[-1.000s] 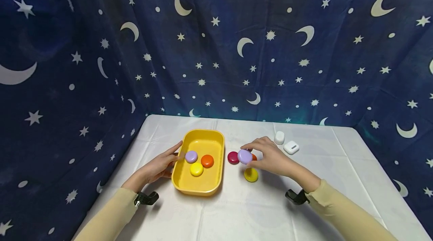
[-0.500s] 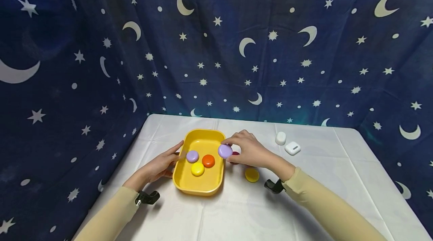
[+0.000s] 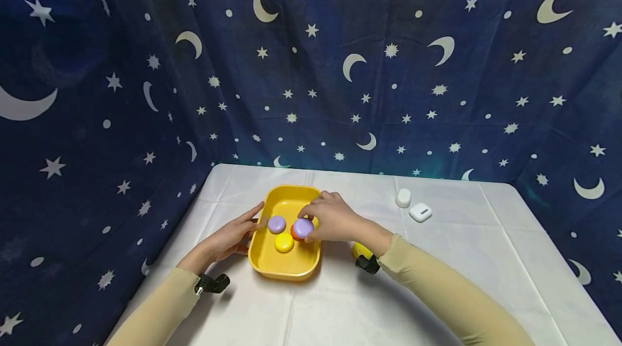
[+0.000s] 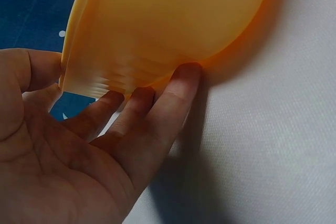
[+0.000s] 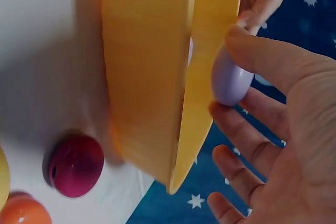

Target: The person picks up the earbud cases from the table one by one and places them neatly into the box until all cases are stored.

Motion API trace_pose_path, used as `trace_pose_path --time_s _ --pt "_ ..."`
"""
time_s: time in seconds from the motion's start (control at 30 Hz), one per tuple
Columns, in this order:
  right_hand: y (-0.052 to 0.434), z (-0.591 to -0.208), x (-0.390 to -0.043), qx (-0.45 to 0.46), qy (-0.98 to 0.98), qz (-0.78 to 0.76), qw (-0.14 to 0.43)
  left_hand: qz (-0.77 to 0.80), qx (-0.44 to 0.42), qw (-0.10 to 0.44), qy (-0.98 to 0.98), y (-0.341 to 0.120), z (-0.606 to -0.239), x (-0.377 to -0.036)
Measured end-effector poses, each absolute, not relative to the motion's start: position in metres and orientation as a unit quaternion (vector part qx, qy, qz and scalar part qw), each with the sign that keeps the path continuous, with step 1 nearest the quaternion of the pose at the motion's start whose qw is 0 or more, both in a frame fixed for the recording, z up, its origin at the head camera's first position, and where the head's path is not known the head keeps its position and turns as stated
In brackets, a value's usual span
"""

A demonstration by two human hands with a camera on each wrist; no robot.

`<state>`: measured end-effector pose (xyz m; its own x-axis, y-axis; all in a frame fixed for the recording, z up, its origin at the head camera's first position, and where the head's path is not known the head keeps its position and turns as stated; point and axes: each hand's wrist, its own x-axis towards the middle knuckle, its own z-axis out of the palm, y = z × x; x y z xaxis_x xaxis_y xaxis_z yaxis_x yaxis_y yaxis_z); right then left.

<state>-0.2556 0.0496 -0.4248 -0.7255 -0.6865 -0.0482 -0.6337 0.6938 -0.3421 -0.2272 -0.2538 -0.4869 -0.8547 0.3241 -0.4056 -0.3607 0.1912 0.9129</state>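
My right hand (image 3: pixel 335 219) pinches a glossy lavender disc (image 3: pixel 303 228) between thumb and fingertips, above the yellow tray (image 3: pixel 286 270). From the head view it overlaps an orange disc (image 3: pixel 294 233) in the tray. A second lavender disc (image 3: pixel 276 224) and a yellow disc (image 3: pixel 284 242) lie on the tray floor. My left hand (image 3: pixel 228 238) holds the tray's left side; in the left wrist view, the thumb touches its rim and several fingertips meet the outer wall. Outside the tray, the right wrist view shows a crimson disc (image 5: pixel 77 166) and another orange disc (image 5: pixel 23 211).
Another yellow disc (image 3: pixel 360 250) lies on the white-covered table (image 3: pixel 335 303), partly hidden by my right wrist. Two small white cases (image 3: pixel 420 212) stand at the back right. A dark blue curtain (image 3: pixel 311 65) with moons and stars surrounds the table's far sides.
My right hand has carried the lavender disc leftward from the table to over the tray. The left hand stays at the tray's side.
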Motion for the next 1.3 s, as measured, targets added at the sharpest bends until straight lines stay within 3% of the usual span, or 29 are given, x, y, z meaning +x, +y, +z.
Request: trace_pose_path --time_s 0.63,1.3 --pt "0.039 -0.438 -0.248 -0.379 0.919 -0.076 0.074 0.633 -0.014 0.271 0.725 -0.254 -0.487 -0.229" --pt "0.078 -0.428 -0.252 -0.356 0.914 -0.191 0.044 0.631 -0.012 0.273 0.726 -0.254 -0.487 -0.227"
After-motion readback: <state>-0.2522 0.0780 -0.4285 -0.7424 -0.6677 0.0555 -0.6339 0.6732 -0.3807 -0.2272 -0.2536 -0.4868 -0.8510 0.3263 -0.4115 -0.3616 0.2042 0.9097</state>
